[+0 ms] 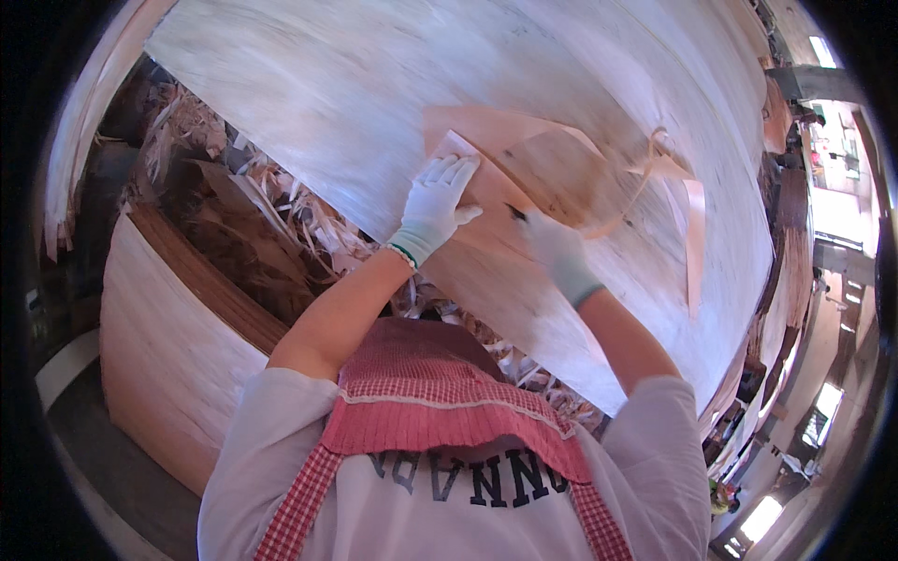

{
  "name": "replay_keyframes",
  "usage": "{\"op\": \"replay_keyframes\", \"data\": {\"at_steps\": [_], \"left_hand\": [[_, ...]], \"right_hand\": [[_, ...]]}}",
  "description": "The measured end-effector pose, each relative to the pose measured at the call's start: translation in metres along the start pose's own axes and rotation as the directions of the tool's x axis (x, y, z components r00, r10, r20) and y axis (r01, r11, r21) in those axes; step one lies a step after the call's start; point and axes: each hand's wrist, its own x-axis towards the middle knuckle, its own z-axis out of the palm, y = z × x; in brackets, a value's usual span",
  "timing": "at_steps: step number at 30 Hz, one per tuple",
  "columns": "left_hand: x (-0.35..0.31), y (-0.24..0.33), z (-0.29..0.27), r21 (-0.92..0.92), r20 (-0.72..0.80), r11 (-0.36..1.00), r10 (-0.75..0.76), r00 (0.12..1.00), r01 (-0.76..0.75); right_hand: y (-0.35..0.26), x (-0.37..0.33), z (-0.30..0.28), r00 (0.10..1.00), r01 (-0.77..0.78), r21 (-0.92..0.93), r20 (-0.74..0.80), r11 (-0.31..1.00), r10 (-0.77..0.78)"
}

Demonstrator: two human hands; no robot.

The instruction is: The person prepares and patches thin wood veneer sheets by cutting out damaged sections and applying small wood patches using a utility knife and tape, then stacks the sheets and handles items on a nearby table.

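Head view, frame centre. My left hand point(438, 204), white-gloved, lies flat with fingers spread on a small pale veneer patch point(505, 164) — pressing, not gripping. My right hand point(554, 245) sits just right of it, curled around a dark tool tip; I cannot tell how tightly. The patch runs toward the upper right over the large veneer sheet point(374, 93) — left hand nearer. Scrap pile point(262, 224) at left.
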Motion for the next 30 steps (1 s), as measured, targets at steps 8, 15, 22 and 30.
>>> {"op": "replay_keyframes", "data": {"at_steps": [8, 15, 22, 30], "left_hand": [[0.001, 0.002, 0.006, 0.119, 0.028, 0.992, -0.042, 0.999, 0.038], [-0.002, -0.003, 0.008, 0.146, 0.047, 0.989, 0.0, 0.999, -0.007], [-0.002, 0.027, 0.004, 0.304, 0.17, 0.947, 0.058, 0.984, -0.108], [-0.027, 0.046, 0.009, 0.557, 0.294, 0.8, 0.062, 0.954, -0.224]], "right_hand": [[-0.047, 0.069, 0.002, 0.999, 0.043, -0.007, -0.017, 0.999, -0.043], [-0.023, -0.133, 0.058, 0.743, -0.659, 0.202, 0.324, 0.725, 0.585], [-0.004, -0.058, -0.021, 0.764, -0.461, 0.541, -0.161, 0.703, 0.625], [-0.021, -0.065, -0.085, 0.892, -0.42, 0.291, -0.043, 0.859, 0.451]]}}
